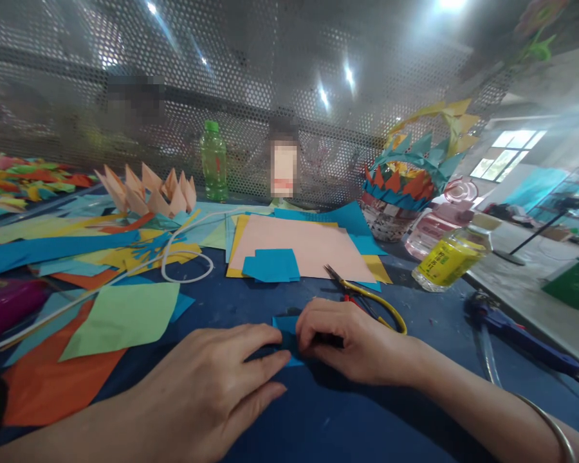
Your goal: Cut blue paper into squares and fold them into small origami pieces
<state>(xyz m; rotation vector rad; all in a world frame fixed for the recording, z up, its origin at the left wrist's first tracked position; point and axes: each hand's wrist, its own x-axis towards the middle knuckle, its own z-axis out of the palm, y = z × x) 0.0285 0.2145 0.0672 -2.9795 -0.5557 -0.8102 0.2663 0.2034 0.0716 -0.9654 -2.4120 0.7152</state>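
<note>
The dark blue worktop (338, 424) carries a pink sheet (299, 235). On its near side, the left hand (217, 373) has fingers loosely spread; the right hand's (342, 337) are curled, their grip hidden. Scissors (374, 299) lie by its near right corner. Nearside too, the small blue paper (284, 323) sits between both hands' fingertips, the right overlapping it; its long axis is unclear.

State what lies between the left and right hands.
In the head view, a piece of blue paper lies between the left hand and right hand, partly covered.
</note>
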